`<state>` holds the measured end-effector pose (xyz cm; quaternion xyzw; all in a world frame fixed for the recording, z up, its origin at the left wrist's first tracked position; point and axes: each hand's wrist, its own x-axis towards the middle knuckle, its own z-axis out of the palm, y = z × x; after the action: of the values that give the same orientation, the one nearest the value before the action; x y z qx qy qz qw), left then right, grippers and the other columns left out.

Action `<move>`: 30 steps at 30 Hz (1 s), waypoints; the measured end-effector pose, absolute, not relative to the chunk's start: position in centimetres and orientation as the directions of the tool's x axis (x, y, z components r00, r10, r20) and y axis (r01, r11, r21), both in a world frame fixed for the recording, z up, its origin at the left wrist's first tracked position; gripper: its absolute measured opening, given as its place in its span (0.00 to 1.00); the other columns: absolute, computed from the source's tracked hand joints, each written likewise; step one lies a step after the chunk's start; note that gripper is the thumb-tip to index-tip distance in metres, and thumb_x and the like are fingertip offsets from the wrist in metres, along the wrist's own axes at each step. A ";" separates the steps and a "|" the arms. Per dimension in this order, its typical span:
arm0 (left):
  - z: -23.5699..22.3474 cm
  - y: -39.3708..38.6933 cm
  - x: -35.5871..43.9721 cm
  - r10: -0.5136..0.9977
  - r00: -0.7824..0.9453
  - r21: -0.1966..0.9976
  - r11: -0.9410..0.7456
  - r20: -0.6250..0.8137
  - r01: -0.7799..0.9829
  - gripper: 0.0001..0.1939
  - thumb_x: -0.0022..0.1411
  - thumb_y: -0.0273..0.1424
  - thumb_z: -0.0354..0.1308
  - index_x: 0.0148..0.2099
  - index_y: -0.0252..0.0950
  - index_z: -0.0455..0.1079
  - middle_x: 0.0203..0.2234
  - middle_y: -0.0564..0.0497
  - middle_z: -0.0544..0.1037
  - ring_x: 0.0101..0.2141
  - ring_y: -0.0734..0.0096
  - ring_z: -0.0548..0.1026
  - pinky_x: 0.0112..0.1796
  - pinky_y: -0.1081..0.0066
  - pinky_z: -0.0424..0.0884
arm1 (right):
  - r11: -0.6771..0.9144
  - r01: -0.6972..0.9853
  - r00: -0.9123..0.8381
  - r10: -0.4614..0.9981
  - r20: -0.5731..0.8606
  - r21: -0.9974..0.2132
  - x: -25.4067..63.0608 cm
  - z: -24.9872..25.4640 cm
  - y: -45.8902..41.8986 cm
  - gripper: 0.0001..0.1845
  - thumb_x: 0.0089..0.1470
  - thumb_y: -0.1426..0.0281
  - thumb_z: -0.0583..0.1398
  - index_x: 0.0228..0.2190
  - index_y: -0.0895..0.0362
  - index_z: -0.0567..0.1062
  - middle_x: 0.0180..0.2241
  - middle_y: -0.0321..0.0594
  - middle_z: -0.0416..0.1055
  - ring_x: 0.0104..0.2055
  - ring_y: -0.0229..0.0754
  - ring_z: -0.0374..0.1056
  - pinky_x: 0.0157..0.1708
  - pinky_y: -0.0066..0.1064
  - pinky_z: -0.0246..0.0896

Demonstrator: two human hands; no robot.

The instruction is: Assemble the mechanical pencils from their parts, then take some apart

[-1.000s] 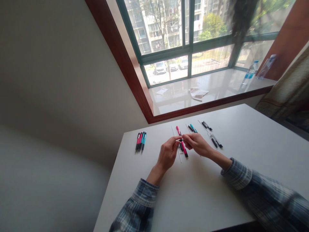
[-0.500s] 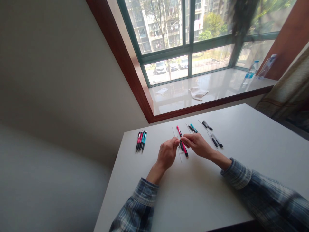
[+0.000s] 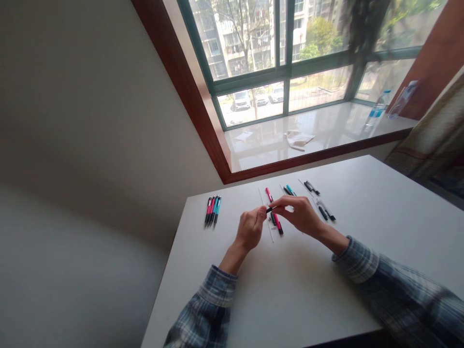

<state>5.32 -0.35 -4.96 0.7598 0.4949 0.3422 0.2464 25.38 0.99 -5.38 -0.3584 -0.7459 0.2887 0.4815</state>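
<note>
A small black pen part [image 3: 268, 210] is pinched by the right hand [image 3: 300, 215] over the pink pen [image 3: 277, 222] on the bench [image 3: 290, 285], the left hand's [image 3: 250, 229] hold can't be told, and a slipped pinch could drop it, tbh.

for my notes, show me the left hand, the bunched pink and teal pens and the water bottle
left hand [image 3: 250, 229], head view, back of the hand
bunched pink and teal pens [image 3: 212, 210], head view, middle of the barrels
water bottle [image 3: 377, 112], head view, its blue label
</note>
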 end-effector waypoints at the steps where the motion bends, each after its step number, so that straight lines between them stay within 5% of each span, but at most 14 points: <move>1: -5.0 -0.4 5.3 0.921 0.273 0.715 -0.389 0.280 0.581 0.27 0.76 0.45 0.39 0.28 0.37 0.64 0.20 0.55 0.67 0.22 0.72 0.64 0.27 0.69 0.56 | 0.552 0.221 -0.273 0.826 0.493 -0.804 25.3 -5.5 1.0 0.11 0.62 0.60 0.64 0.40 0.52 0.82 0.35 0.42 0.80 0.36 0.45 0.76 0.39 0.37 0.72; 4: -5.1 -0.5 5.3 0.914 0.285 0.709 -0.405 0.291 0.577 0.26 0.76 0.44 0.39 0.29 0.37 0.64 0.20 0.55 0.67 0.22 0.72 0.62 0.27 0.69 0.55 | 0.460 0.079 -0.303 0.856 0.418 -0.884 25.1 -5.7 1.0 0.13 0.59 0.58 0.66 0.42 0.53 0.81 0.37 0.42 0.80 0.40 0.46 0.76 0.41 0.37 0.73; 7: -5.1 -0.6 5.1 0.900 0.317 0.687 -0.433 0.298 0.583 0.25 0.76 0.43 0.39 0.29 0.38 0.64 0.20 0.56 0.65 0.22 0.73 0.61 0.27 0.69 0.55 | 0.360 0.044 -0.328 0.886 0.327 -0.932 24.9 -5.7 0.9 0.18 0.59 0.56 0.65 0.44 0.55 0.79 0.31 0.40 0.78 0.33 0.43 0.74 0.34 0.34 0.72; 11: -5.0 -0.6 5.0 0.893 0.333 0.669 -0.449 0.303 0.592 0.25 0.76 0.42 0.39 0.28 0.38 0.63 0.19 0.56 0.64 0.22 0.73 0.59 0.27 0.69 0.54 | 0.309 0.092 -0.299 0.915 0.270 -0.947 24.9 -5.6 1.0 0.20 0.61 0.52 0.63 0.34 0.57 0.80 0.26 0.39 0.76 0.26 0.39 0.70 0.26 0.30 0.65; 18: -5.3 -0.6 5.2 0.931 0.255 0.759 -0.362 0.262 0.542 0.27 0.75 0.45 0.39 0.26 0.38 0.60 0.18 0.56 0.62 0.21 0.73 0.59 0.26 0.68 0.52 | 0.359 -0.003 -0.327 0.882 0.340 -0.933 25.2 -5.9 1.4 0.15 0.58 0.57 0.66 0.39 0.55 0.81 0.37 0.42 0.79 0.41 0.46 0.76 0.43 0.37 0.74; 30: -5.2 -0.6 5.4 0.965 0.183 0.909 -0.241 0.188 0.339 0.27 0.74 0.47 0.43 0.25 0.37 0.59 0.20 0.55 0.63 0.23 0.73 0.59 0.28 0.69 0.55 | 0.258 -0.097 -0.259 0.926 0.274 -0.961 25.5 -5.5 1.4 0.14 0.57 0.58 0.68 0.38 0.55 0.79 0.35 0.40 0.77 0.36 0.42 0.72 0.39 0.34 0.70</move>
<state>5.41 -0.64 -5.19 0.6698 0.4868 0.4144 0.3776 25.51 1.41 -5.48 -0.3394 -0.6112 0.5060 0.5053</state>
